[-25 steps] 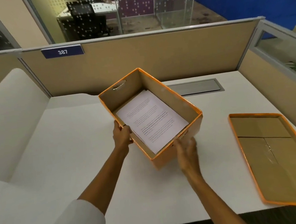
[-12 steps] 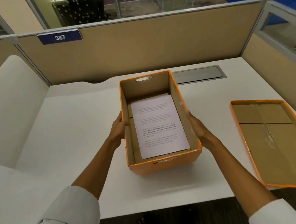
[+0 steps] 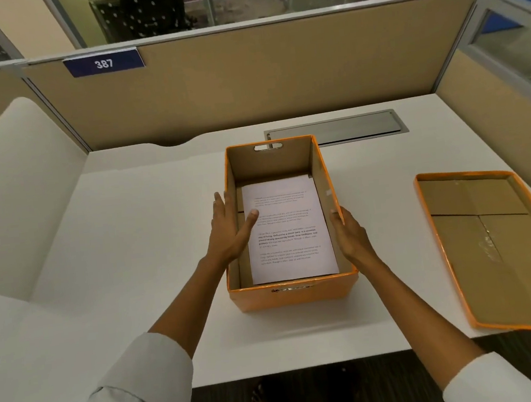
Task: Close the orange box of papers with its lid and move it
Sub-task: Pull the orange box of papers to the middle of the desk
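The box is set open on the desk, near its front edge. Its left wall is flanked by the left hand, held flat and open with the thumb over the rim; nothing is gripped. Its right wall is touched by the right hand, fingers loosely spread outside it. Papers are laid flat inside the box. The lid is placed upside down well right of the box. Behind the box, a metal hatch is set into the desk.

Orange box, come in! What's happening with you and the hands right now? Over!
Left hand open on left wall; right hand on right wall. Orange cardboard box open, printed paper inside. Orange lid upside down at right on white desk. Nothing in the way.
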